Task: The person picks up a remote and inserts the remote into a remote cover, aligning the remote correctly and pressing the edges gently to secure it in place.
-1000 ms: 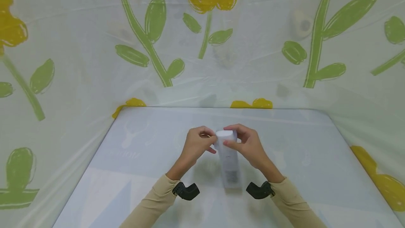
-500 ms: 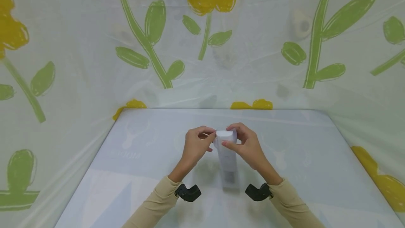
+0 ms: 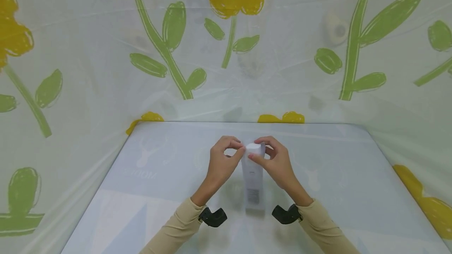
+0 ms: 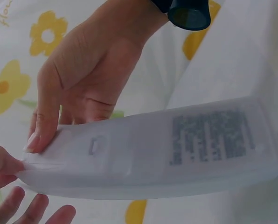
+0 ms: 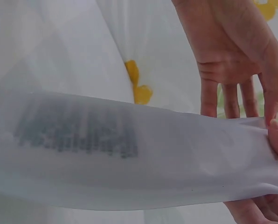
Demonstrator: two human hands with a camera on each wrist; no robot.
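Note:
A long white remote control (image 3: 252,181), its back label showing through, stands tilted between both hands in a translucent sleeve (image 5: 199,163). My right hand (image 3: 279,166) holds the upper end, thumb on the labelled face and fingers round the far side. At the upper left corner, thumb and index finger of my left hand (image 3: 222,162) pinch the sleeve's edge. The left wrist view shows the blurry label (image 4: 211,137) and a small latch mark (image 4: 93,145). Wrinkles gather in the sleeve near the pinched end in the right wrist view.
A pale table (image 3: 169,207) with faint printed patterns lies under the hands. Behind and beside it hangs a white curtain (image 3: 282,66) printed with yellow flowers and green stems. Dark cameras sit on both wrists, including the left wrist camera (image 3: 213,217).
My left hand has shifted slightly up and right along the top edge, its thumb and index finger closing into a clearer pinch. The remote's lower end has swung slightly left.

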